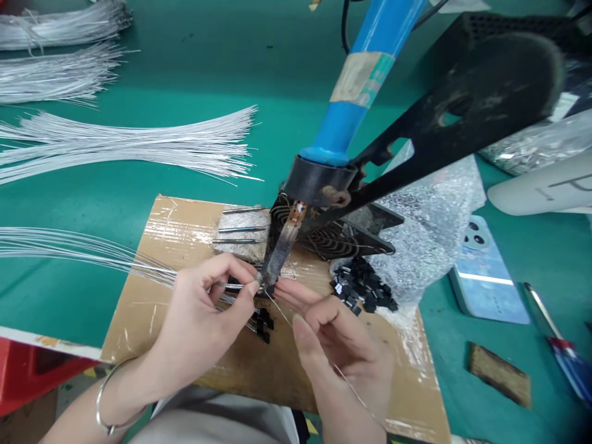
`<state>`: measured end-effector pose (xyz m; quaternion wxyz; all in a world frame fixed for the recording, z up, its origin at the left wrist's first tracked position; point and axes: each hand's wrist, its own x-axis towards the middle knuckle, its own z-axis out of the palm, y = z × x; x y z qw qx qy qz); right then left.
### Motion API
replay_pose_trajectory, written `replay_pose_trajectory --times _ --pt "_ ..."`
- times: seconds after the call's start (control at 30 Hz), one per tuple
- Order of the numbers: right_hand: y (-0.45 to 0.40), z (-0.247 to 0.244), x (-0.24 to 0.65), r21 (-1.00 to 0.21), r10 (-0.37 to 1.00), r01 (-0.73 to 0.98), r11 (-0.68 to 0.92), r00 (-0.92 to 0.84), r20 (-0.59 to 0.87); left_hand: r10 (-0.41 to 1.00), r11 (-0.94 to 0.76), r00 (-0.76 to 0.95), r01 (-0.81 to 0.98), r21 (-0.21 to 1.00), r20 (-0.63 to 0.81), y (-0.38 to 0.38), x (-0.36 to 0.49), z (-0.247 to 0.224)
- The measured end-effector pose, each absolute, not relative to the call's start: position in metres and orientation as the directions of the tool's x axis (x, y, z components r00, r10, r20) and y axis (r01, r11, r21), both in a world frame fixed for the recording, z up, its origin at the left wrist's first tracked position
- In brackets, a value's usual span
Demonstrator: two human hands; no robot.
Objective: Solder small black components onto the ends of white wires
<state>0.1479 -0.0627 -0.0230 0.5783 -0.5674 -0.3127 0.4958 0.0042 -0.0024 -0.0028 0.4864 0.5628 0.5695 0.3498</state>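
Note:
My left hand (203,320) is closed in a pinch on a thin wire, right beside the tip of a soldering iron (281,253). The iron has a blue handle and points down from a black bracket (444,117). At its tip sits a small black connector (270,289), partly hidden by fingers. My right hand (346,351) has a thin strand of solder wire (280,310) between thumb and fingers, running up to the tip. Below my left fingers lie several wires ending in black connectors (263,324). Other white wires (152,269) trail out to the left.
Cardboard (148,333) covers the work spot. On it are a fibrous pad (245,246) with metal pins, a black fan (333,240) and loose black connectors (363,287). Wire bundles (139,145) lie left; bubble wrap (416,228), a phone (490,271) and a brown block (499,375) are right.

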Motion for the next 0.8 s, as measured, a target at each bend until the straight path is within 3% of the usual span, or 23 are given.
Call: replay_pose_trajectory --times 0.8 --pt "-0.0619 -0.0255 0.1485 -0.98 0.934 -0.161 -0.12 0.316 -0.167 0.989 0.064 0.096 0.379 0.923 -0.109 -0.0038 0.0056 -0.0045"
